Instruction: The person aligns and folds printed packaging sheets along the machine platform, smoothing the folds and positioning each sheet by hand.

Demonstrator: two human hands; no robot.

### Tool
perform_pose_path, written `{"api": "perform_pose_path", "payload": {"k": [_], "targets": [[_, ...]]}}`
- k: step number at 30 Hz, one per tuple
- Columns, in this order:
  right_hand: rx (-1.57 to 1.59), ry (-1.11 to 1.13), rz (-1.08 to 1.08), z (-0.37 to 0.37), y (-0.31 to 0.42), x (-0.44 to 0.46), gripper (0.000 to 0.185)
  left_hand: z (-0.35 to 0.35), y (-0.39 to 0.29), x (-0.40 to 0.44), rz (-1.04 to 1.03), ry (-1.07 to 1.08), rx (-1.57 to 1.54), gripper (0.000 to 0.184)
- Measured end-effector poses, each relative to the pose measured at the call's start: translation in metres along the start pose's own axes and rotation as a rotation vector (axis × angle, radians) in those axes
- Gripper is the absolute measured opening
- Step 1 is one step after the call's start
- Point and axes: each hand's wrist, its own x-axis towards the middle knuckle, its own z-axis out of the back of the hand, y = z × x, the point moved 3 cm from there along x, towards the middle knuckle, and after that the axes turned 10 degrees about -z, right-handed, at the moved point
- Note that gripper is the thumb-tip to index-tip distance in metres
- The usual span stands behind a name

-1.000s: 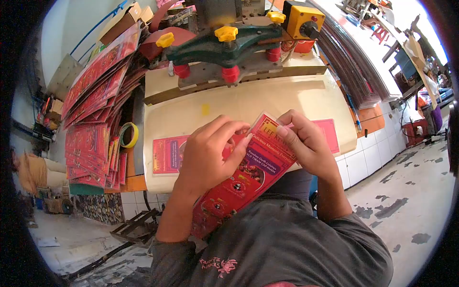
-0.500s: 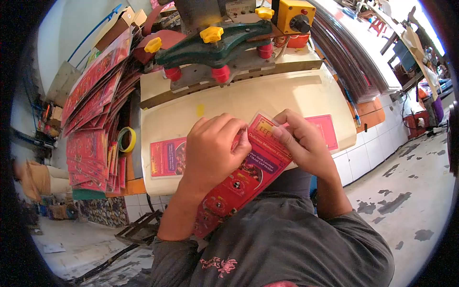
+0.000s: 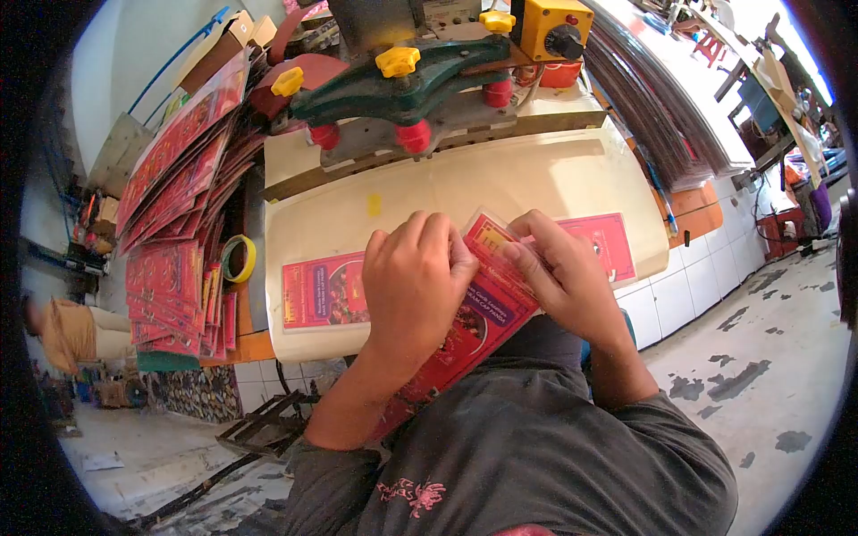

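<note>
A red printed sheet with a clear plastic border [image 3: 500, 308] slants between my hands, its lower end against my dark shirt. My right hand [image 3: 567, 272] is closed on its upper right edge, thumb on the printed face. At the sheet's upper left edge, the fingers of my left hand [image 3: 416, 277] are pinched together; the fingertips are partly hidden. Beneath my hands, on the cream-coloured machine bed [image 3: 500, 179], lies similar red print, showing at the left [image 3: 323, 293] and right [image 3: 608, 243]. My hands hide the middle, so I cannot tell if it is one piece.
Over the bed's back stands a green press head [image 3: 402, 94] with yellow knobs and a yellow control box [image 3: 554, 31]. Stacked red printed sheets [image 3: 174, 188] fill the left, beside a yellow tape roll [image 3: 238, 259]. Flat sheets [image 3: 643, 98] are piled at right. A person [image 3: 71, 330] stands far left.
My left hand has shifted slightly right and up along the sheet's edge, its wrist now more upright. My right hand keeps its hold, almost unmoved.
</note>
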Motion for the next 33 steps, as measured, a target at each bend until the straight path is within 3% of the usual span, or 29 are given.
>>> {"api": "perform_pose_path", "payload": {"k": [11, 13, 14, 17, 21, 24, 31, 33], "targets": [[0.144, 0.040, 0.025, 0.006, -0.020, 0.000, 0.015, 0.005, 0.028, 0.000, 0.219, 0.047, -0.156, 0.007], [0.329, 0.079, -0.019, 0.006, -0.032, 0.007, 0.016, -0.005, 0.031, -0.007, 0.522, -0.010, -1.049, 0.005], [0.450, 0.095, -0.029, 0.007, -0.029, 0.006, 0.018, -0.005, 0.030, -0.009, 0.529, -0.001, -1.043, 0.005], [0.441, 0.101, 0.021, 0.006, -0.034, 0.007, 0.020, -0.017, 0.018, -0.011, 0.693, -0.017, -1.711, 0.013], [0.345, 0.201, -0.054, 0.009, -0.040, 0.003, 0.023, -0.021, 0.018, -0.015, 0.648, -0.046, -1.782, 0.014], [0.289, 0.173, 0.082, 0.010, -0.040, 0.001, 0.025, -0.020, 0.020, -0.017, 0.523, -0.042, -1.971, 0.016], [0.185, 0.139, 0.187, 0.030, -0.036, -0.006, 0.027, 0.005, 0.024, -0.031, 0.563, -0.415, -2.239, 0.021], [0.303, -0.018, 0.043, 0.053, -0.059, -0.003, 0.026, 0.030, 0.054, -0.038, 0.486, -0.582, -2.300, 0.023]]}}
